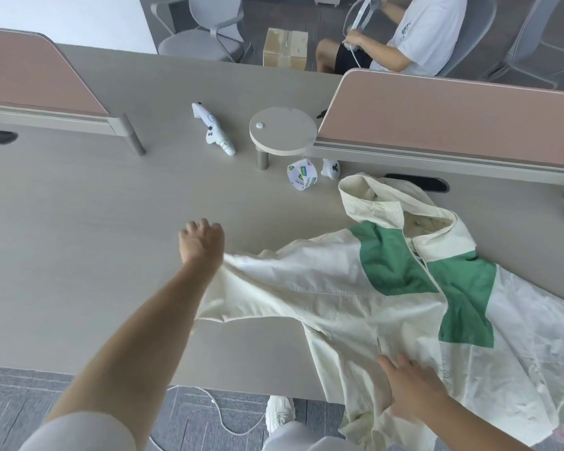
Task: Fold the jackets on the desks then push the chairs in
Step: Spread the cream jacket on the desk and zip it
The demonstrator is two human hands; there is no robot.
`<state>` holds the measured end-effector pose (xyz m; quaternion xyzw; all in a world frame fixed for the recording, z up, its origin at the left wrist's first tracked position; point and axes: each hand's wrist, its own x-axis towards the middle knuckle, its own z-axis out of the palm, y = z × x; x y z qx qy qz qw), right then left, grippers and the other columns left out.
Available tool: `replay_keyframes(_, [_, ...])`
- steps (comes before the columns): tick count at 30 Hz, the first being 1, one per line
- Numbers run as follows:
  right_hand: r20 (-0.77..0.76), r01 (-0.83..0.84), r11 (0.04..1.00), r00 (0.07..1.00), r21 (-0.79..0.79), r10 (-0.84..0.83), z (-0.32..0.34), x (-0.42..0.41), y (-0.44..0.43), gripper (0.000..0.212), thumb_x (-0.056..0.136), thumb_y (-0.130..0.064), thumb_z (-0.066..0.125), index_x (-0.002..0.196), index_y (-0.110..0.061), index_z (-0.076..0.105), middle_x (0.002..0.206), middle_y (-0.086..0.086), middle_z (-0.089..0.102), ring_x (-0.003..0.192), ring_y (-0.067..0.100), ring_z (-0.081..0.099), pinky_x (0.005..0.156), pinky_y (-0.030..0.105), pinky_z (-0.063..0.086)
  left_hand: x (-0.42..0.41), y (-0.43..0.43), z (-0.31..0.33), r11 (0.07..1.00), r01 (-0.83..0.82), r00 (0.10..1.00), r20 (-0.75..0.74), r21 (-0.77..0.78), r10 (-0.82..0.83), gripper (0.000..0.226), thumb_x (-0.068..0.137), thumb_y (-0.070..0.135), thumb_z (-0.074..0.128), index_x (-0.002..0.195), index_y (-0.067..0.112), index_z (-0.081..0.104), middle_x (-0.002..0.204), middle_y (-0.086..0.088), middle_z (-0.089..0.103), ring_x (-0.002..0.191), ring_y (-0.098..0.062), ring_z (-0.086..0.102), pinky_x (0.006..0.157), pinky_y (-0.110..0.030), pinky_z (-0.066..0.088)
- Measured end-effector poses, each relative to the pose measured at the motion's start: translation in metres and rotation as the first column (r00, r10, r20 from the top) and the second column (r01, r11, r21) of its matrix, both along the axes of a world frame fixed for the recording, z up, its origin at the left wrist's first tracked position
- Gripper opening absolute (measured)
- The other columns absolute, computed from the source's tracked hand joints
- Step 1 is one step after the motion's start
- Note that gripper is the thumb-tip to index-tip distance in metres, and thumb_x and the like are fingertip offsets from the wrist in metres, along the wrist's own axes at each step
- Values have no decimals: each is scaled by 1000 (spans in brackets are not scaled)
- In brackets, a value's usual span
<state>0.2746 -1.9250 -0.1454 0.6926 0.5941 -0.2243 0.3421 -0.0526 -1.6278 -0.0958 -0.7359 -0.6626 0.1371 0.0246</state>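
With left hand (202,240) clamped on sleeve (274,278) end and right hand (411,388) flat on jacket (372,307) at near edge of desk (79,255), tug sleeve taut first, then swing it across the zip (419,258), no bunching.

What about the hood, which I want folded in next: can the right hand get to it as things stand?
Probably yes. The right hand lies flat low on the jacket, and the hood sits farther up the desk with only flat fabric between; nothing stands in the way.
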Motion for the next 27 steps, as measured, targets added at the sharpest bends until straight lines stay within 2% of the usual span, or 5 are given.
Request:
replay_keyframes(3, [8,-10,1000,1000,27,10,-4,1,0,77,89,-28,61,152,-31,16,141,2,38,121,24,49,90,39,41,-10,15,14,997,-57,998,-21,49,58,33,94,15,48,127,15,55,124,-9,55,118,-30,50,93,-37,42])
replay_keyframes(9, [34,-48,999,998,3,47,-5,0,4,72,88,-30,62,148,-27,23,137,3,42,117,25,49,77,36,36,44,-43,-28,895,-86,962,197,-438,190,51,94,33,39,142,17,35,141,-13,49,130,-35,47,98,-46,47])
replay_keyframes(12, [29,-51,999,998,-2,51,-3,0,7,73,87,-35,63,148,-26,22,136,3,42,117,24,48,73,36,36,38,-58,-51,726,-303,895,77,-617,439,79,92,61,29,155,36,-11,163,-18,-6,144,-50,8,107,-69,26])
replay_keyframes(16, [26,-42,999,999,3,42,-7,1,9,80,85,-43,65,149,-26,20,138,4,40,120,24,47,74,36,36,0,-64,-75,514,-457,678,90,-725,730,136,52,94,52,120,41,-53,129,-25,-62,128,-62,-38,107,-79,-5])
replay_keyframes(27, [-97,-76,994,992,82,84,-14,11,12,78,74,-28,72,140,-25,31,130,2,35,122,24,42,87,30,44,6,-17,-68,753,-316,809,251,-578,532,110,79,76,55,151,44,-22,159,-10,-35,143,-49,-28,110,-72,-5])
